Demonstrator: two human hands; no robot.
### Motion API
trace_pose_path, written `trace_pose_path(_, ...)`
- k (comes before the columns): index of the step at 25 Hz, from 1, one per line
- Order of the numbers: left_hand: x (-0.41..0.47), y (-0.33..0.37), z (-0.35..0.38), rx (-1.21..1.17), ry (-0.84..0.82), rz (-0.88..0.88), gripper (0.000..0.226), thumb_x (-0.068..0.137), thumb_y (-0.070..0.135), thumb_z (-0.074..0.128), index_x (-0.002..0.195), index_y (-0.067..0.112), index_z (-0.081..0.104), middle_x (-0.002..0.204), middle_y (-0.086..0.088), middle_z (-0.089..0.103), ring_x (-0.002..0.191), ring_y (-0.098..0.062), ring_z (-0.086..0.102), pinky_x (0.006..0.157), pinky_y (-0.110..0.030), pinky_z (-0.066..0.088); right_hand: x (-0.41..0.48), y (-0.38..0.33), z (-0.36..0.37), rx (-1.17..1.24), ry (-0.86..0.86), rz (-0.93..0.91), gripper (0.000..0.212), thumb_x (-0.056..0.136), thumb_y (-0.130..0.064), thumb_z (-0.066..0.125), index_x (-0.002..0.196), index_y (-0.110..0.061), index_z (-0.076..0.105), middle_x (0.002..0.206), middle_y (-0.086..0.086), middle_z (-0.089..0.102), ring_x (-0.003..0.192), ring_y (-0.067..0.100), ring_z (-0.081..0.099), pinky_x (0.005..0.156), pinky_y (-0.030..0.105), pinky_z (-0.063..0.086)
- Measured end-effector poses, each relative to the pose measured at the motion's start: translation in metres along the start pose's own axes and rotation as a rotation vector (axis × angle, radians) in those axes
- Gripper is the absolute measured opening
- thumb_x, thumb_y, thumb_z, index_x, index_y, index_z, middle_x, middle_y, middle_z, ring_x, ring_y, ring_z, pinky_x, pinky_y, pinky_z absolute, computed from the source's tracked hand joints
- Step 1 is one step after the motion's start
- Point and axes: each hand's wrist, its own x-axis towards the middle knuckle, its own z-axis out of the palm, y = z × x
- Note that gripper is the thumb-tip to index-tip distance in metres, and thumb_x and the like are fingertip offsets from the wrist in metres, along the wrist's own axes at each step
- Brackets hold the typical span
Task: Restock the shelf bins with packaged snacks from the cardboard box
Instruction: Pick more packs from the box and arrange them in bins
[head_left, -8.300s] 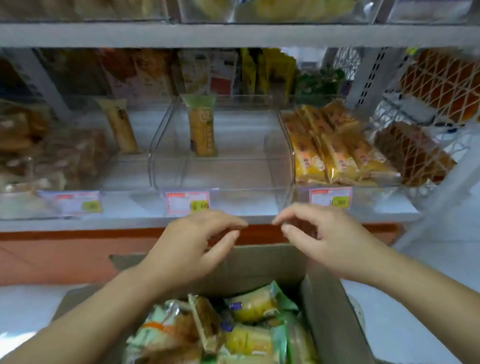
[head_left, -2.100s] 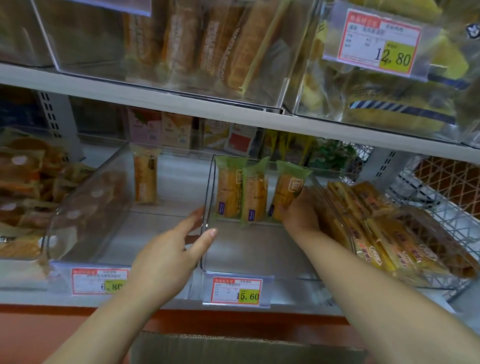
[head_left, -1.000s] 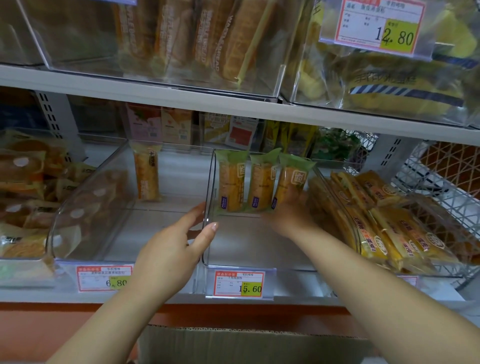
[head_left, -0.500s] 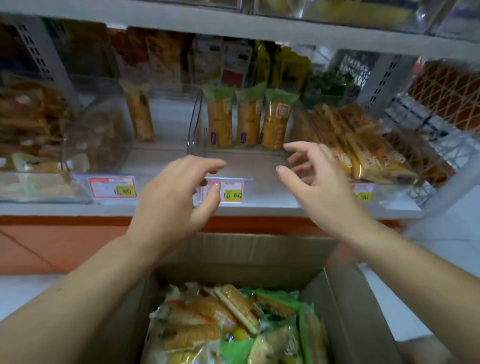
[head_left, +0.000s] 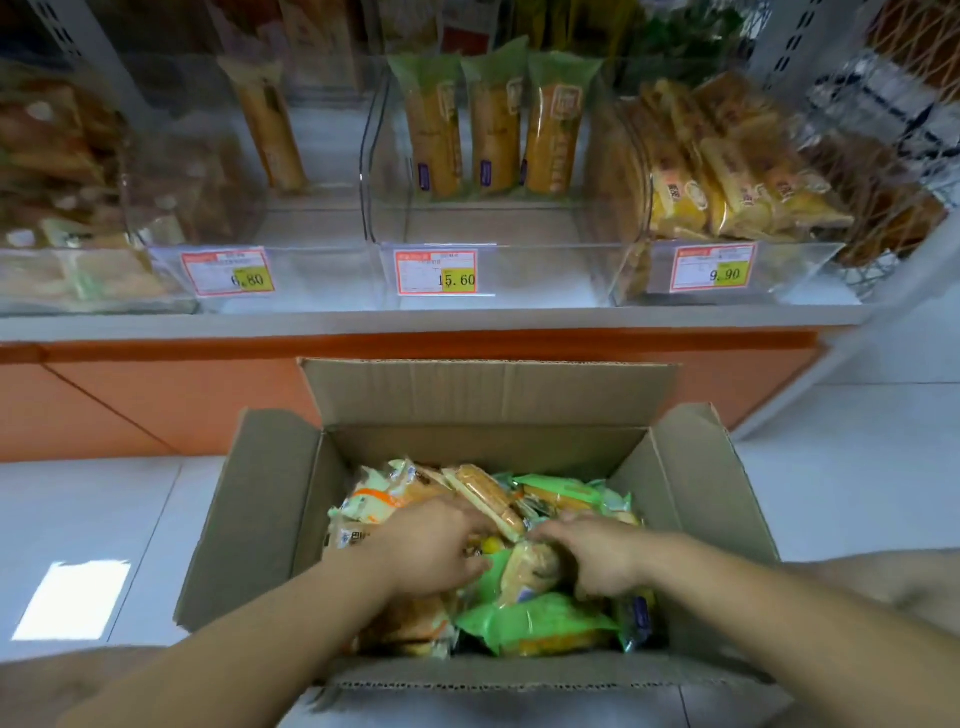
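An open cardboard box (head_left: 691, 499) stands on the floor below the shelf, filled with loose snack packs (head_left: 540, 623) in green and orange wrappers. Both my hands are down inside it. My left hand (head_left: 431, 551) curls its fingers onto the green end of a bread pack (head_left: 530, 569) in the middle. My right hand (head_left: 597, 556) curls round the same pack from the other side. On the shelf, the clear middle bin (head_left: 545, 270) tagged 15.60 holds three green-topped packs (head_left: 493, 130) upright at its back.
The left bin (head_left: 322, 275), tagged 6.80, has one upright pack (head_left: 270, 130). The right bin (head_left: 789, 265), tagged 9.90, is stacked with yellow packs (head_left: 727, 176). A wire basket (head_left: 883, 187) sits far right. White floor tiles (head_left: 104, 519) flank the box.
Both hands dropped from in front of the shelf into the box and closed on a pack. The view tilted down; the three packs stay in the middle bin.
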Motion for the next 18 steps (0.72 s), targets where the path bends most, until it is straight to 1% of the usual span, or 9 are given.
trace_pose_path(2,0.006,0.012,0.014,-0.01,-0.128,-0.022,0.059,0.09,0.048,0.057,0.145,0.029,0.043,0.144,-0.004,0.051,0.13,-0.024,0.048,0.105,-0.033,0.041,0.009,0.002,0.007,0.019,0.032,0.024,0.073,0.08,-0.01,0.061,0.145,-0.03,0.036,0.142,0.008,0.04,0.132,0.028,0.039,0.108,0.031,0.035)
trace_pose_path(5,0.013,0.015,0.023,0.118,-0.261,-0.052,0.07,0.087,0.06,0.057,0.146,0.026,0.04,0.144,-0.006,0.05,0.128,-0.029,0.05,0.103,-0.039,0.045,0.017,0.014,0.005,-0.027,0.211,0.109,0.058,0.084,-0.006,0.052,0.14,-0.017,0.042,0.134,0.013,0.043,0.129,0.03,0.039,0.106,0.035,0.037)
trace_pose_path(7,0.018,0.015,0.02,0.113,-0.257,-0.061,0.071,0.087,0.061,0.057,0.146,0.025,0.041,0.143,-0.006,0.051,0.127,-0.029,0.051,0.101,-0.039,0.046,0.019,0.017,0.001,-0.107,0.321,0.143,0.048,0.086,-0.002,0.047,0.132,-0.012,0.046,0.126,0.013,0.044,0.124,0.03,0.039,0.099,0.037,0.039)
trace_pose_path(9,0.025,0.016,0.014,0.068,-0.214,-0.073,0.069,0.089,0.057,0.057,0.147,0.026,0.039,0.143,-0.005,0.052,0.128,-0.028,0.05,0.099,-0.037,0.046,0.023,0.016,-0.002,-0.227,0.374,0.148,0.042,0.086,-0.005,0.047,0.128,-0.013,0.048,0.122,0.011,0.047,0.12,0.029,0.039,0.096,0.039,0.039)
trace_pose_path(11,0.03,0.016,0.009,0.021,-0.182,-0.073,0.064,0.091,0.05,0.057,0.148,0.028,0.038,0.142,-0.003,0.053,0.128,-0.026,0.05,0.098,-0.036,0.045,0.029,0.021,-0.003,-0.322,0.332,0.201,0.042,0.089,-0.017,0.049,0.13,-0.015,0.047,0.123,0.011,0.05,0.118,0.031,0.04,0.096,0.039,0.037)
trace_pose_path(13,0.032,0.013,0.004,-0.081,-0.152,-0.084,0.059,0.092,0.042,0.057,0.147,0.029,0.04,0.138,-0.001,0.057,0.125,-0.023,0.053,0.096,-0.032,0.045,0.032,0.033,-0.006,-0.213,0.233,0.312,0.051,0.091,-0.035,0.052,0.137,-0.015,0.042,0.131,0.012,0.049,0.121,0.032,0.044,0.098,0.038,0.039)
trace_pose_path(15,0.033,0.008,0.002,-0.2,-0.091,-0.118,0.052,0.093,0.037,0.057,0.144,0.03,0.044,0.13,0.001,0.062,0.118,-0.02,0.057,0.091,-0.028,0.047,0.037,0.048,-0.014,-0.056,0.176,0.349,0.066,0.091,-0.05,0.054,0.144,-0.014,0.036,0.139,0.012,0.049,0.125,0.031,0.048,0.1,0.036,0.042)
trace_pose_path(17,0.031,0.002,0.003,-0.277,-0.031,-0.164,0.046,0.095,0.035,0.055,0.14,0.031,0.049,0.125,0.004,0.065,0.111,-0.017,0.061,0.085,-0.025,0.048,0.049,0.055,-0.022,0.024,0.148,0.375,0.073,0.091,-0.057,0.051,0.146,-0.012,0.033,0.144,0.01,0.047,0.128,0.029,0.048,0.101,0.034,0.043)
trace_pose_path(18,0.03,-0.002,0.005,-0.31,-0.01,-0.187,0.043,0.095,0.035,0.055,0.138,0.031,0.051,0.124,0.005,0.066,0.107,-0.016,0.062,0.086,-0.026,0.05,0.054,0.054,-0.023,0.047,0.136,0.388,0.072,0.091,-0.058,0.05,0.145,-0.013,0.035,0.143,0.009,0.048,0.127,0.029,0.048,0.1,0.034,0.043)
